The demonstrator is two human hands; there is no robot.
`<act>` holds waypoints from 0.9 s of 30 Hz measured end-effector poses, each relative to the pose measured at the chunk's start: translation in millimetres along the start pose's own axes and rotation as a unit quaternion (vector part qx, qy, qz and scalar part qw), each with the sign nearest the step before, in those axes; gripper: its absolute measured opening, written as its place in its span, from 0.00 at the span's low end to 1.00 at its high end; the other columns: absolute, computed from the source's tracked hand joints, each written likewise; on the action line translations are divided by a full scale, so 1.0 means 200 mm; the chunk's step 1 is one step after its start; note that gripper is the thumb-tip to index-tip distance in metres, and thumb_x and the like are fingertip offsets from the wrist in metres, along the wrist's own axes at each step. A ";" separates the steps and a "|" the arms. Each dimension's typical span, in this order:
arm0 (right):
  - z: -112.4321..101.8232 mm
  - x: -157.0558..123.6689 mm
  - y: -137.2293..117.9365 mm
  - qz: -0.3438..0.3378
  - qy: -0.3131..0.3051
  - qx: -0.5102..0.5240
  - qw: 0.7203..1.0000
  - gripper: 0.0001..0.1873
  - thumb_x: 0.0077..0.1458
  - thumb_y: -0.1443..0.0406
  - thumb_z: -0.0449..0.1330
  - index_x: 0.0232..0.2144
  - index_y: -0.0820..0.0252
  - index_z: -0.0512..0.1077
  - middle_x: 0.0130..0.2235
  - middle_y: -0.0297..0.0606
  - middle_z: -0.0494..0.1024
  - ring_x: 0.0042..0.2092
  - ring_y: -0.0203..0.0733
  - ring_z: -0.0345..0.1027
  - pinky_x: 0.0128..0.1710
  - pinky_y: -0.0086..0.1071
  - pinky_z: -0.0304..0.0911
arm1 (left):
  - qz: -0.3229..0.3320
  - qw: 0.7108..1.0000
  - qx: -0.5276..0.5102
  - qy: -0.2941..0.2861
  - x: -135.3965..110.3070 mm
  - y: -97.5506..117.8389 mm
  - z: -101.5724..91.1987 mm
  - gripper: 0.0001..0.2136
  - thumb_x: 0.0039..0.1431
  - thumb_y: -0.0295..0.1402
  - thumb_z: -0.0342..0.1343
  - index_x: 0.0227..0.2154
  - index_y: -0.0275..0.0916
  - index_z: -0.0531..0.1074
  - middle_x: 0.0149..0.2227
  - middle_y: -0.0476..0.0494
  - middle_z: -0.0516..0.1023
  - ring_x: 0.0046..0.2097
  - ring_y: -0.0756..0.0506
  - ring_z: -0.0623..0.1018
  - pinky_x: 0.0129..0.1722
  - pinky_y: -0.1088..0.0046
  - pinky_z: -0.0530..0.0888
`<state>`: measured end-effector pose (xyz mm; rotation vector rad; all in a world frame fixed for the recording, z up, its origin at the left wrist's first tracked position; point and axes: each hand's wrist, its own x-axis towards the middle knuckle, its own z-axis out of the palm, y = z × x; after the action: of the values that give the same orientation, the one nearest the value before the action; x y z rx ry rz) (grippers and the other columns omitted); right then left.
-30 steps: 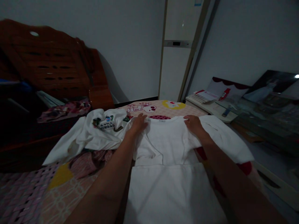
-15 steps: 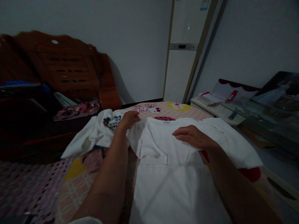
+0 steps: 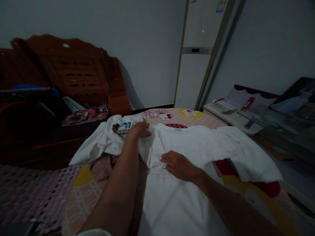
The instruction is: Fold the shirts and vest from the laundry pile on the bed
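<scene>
A white long-sleeved shirt (image 3: 187, 141) lies spread out, its round neckline and small collar label at the far end. My left hand (image 3: 141, 129) is closed on the cloth at its left shoulder, fingers curled. My right hand (image 3: 180, 166) reaches across the chest, its fingertips closed on the left sleeve, which is bunched over the front. The other sleeve (image 3: 256, 160) stretches out to the right. Beside my left hand is a second white garment (image 3: 105, 136), crumpled, with a dark and coloured print.
A patterned pink and yellow cloth (image 3: 82, 203) lies under the garments. Pink woven seating (image 3: 31, 193) is at lower left, and a carved wooden bench (image 3: 76, 72) stands behind. To the right are a glass-topped table (image 3: 283, 121) and papers (image 3: 225, 105). A tall white cabinet unit (image 3: 192, 78) stands behind.
My right hand has moved left and nearer, from above the chest down onto the bunched sleeve, which now sits further left. My left hand stays at the shoulder. The view has shifted slightly.
</scene>
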<state>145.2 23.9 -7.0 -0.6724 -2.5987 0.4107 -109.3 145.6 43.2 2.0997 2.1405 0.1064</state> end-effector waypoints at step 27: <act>-0.07 0.02 0.07 0.295 0.142 0.355 0.875 0.12 0.41 0.73 0.58 0.31 0.62 0.74 0.23 0.27 0.72 0.22 0.30 0.62 0.21 0.24 0.61 | 0.004 0.808 -0.589 -0.003 -0.03 0.08 0.00 0.16 0.52 0.30 0.56 0.43 0.32 0.78 0.29 0.44 0.79 0.28 0.50 0.74 0.29 0.76 0.71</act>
<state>154.1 40.8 1.5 -1.1187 -1.7139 1.2627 -93.8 139.1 45.0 1.2871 1.3513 1.0924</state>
